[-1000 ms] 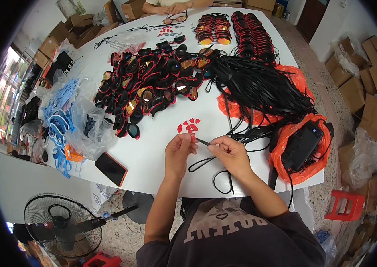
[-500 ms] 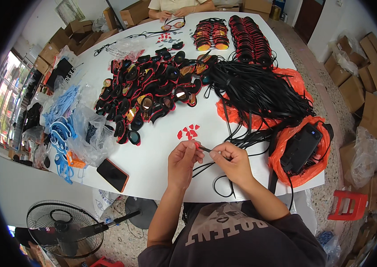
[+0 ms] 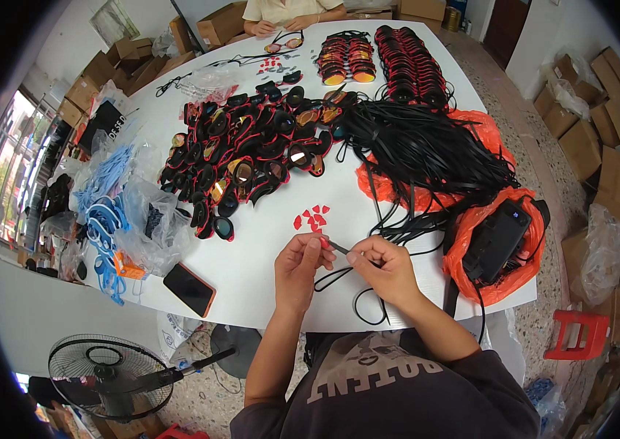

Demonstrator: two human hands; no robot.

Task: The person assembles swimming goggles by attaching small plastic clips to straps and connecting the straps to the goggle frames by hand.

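My left hand (image 3: pixel 297 272) pinches a small red plastic piece (image 3: pixel 324 238) between thumb and fingertips. A thin black strap (image 3: pixel 338 249) runs from that piece to my right hand (image 3: pixel 386 269), whose thumb and forefinger are closed on it. The strap's end at the red piece is partly hidden by my left fingers. Just beyond my hands lie several loose red pieces (image 3: pixel 317 210) on the white table (image 3: pixel 266 256). A loop of black strap (image 3: pixel 371 307) hangs down by my right wrist.
A heap of dark goggles (image 3: pixel 244 154) covers the table's middle. Behind my right hand lies a bundle of black straps (image 3: pixel 427 150). An orange bag (image 3: pixel 456 256) holds a black device. A phone (image 3: pixel 189 290) is at left. Across the table, a person's hands (image 3: pixel 263 28) are near goggles.
Both hands keep almost the same pose, with the strap and red piece still between them. The whole view has shifted slightly.
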